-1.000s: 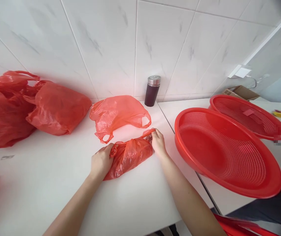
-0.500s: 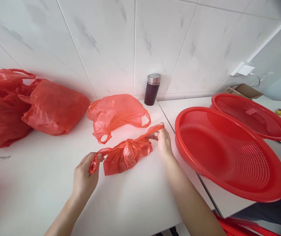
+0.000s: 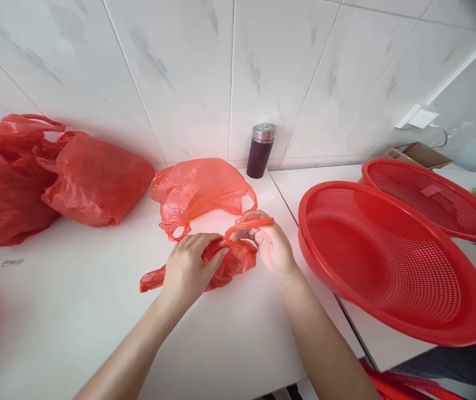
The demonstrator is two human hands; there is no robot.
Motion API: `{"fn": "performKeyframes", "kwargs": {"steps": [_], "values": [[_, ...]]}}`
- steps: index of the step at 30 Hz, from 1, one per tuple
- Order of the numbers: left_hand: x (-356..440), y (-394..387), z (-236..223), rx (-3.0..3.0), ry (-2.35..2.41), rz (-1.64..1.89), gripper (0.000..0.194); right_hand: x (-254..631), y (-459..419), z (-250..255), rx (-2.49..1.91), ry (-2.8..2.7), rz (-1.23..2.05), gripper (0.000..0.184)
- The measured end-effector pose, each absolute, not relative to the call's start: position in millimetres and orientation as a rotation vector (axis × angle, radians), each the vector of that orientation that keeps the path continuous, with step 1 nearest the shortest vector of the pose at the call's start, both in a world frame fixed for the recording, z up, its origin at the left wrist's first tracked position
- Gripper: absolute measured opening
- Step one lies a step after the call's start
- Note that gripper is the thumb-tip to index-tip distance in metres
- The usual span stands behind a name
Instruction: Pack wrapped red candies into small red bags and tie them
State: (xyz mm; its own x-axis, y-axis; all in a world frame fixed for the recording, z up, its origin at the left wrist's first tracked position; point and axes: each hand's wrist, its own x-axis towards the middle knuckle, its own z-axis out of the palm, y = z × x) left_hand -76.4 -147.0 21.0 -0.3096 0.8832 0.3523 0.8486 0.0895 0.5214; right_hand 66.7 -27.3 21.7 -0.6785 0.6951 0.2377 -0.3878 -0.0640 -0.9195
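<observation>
A small red plastic bag (image 3: 238, 259), bunched and knotted in the middle, lies on the white table. My left hand (image 3: 190, 266) is closed over its gathered centre, thumb and fingers on either side of the knot area, which it partly hides. One handle end of the bag sticks out loose to the left of that hand. My right hand (image 3: 276, 247) has the other handle strip drawn across its curled fingers. Just behind lies a flat red carrier bag (image 3: 204, 180) with its two handle loops toward me.
Full red bags (image 3: 96, 180) stand at the left by the tiled wall. A dark flask (image 3: 259, 153) with a silver lid is at the back. Two red perforated baskets (image 3: 342, 250) occupy the right. A cardboard box (image 3: 424, 154) sits beyond them.
My left hand has released the left handle end and moved right onto the bag's knotted middle. My right hand has turned, with the strip still across its fingers.
</observation>
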Motion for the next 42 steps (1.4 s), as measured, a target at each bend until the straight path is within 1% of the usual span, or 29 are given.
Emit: {"fn": "performKeyframes", "kwargs": {"steps": [1, 4, 5, 6, 8, 9, 14, 16, 19, 20, 22, 26, 28, 30, 33, 39, 42], "values": [[-77, -143, 17, 1.77, 2.269, 1.01, 0.016, 67, -25, 19, -0.36, -1.446, 1.819, 0.022], [-76, -140, 9, 1.706, 2.265, 1.04, 0.012, 66, -22, 13, -0.554, -1.55, 1.742, 0.036], [-76, -140, 8, 1.711, 2.265, 1.057, 0.011, 65, -23, 12, -0.615, -1.637, 1.718, 0.037], [-75, -141, 7, 1.723, 2.265, 1.066, 0.01, 64, -26, 11, -0.653, -1.727, 1.687, 0.033], [-75, -141, 4, 1.757, 2.279, 1.067, 0.008, 60, -32, 10, -0.652, -1.839, 1.601, 0.019], [-75, -141, 3, 1.771, 2.294, 1.061, 0.009, 59, -35, 9, -0.64, -1.839, 1.559, 0.017], [-79, -135, -6, 1.836, 2.374, 1.013, 0.03, 51, -42, -2, -0.743, -1.633, 1.471, 0.03], [-80, -134, -8, 1.886, 2.36, 1.005, 0.032, 50, -42, -6, -0.755, -1.588, 1.45, 0.031], [-80, -138, -13, 1.893, 2.37, 1.015, 0.018, 50, -41, -7, -0.737, -1.599, 1.385, 0.025], [-81, -141, -15, 1.887, 2.385, 1.012, 0.017, 50, -41, -8, -0.749, -1.62, 1.318, 0.025], [-84, -148, -20, 1.879, 2.406, 0.969, 0.025, 51, -41, -10, -0.792, -1.69, 1.109, 0.025], [-91, -166, -29, 1.843, 2.372, 0.806, 0.021, 51, -34, -22, -0.898, -1.894, 0.638, 0.023], [-93, -172, -27, 1.836, 2.311, 0.77, 0.028, 50, -29, -29, -1.008, -1.963, 0.534, 0.027], [-94, -176, -22, 1.826, 2.246, 0.772, 0.033, 49, -24, -33, -1.127, -1.995, 0.555, 0.031], [-93, -177, -12, 1.767, 2.217, 0.771, 0.035, 48, -18, -35, -1.235, -1.991, 0.631, 0.034], [-91, -179, 3, 1.579, 2.237, 0.782, 0.03, 48, -15, -32, -1.263, -1.981, 0.656, 0.035], [-91, -184, 13, 1.52, 2.251, 0.689, 0.032, 49, -15, -28, -1.257, -1.988, 0.661, 0.035]]}}
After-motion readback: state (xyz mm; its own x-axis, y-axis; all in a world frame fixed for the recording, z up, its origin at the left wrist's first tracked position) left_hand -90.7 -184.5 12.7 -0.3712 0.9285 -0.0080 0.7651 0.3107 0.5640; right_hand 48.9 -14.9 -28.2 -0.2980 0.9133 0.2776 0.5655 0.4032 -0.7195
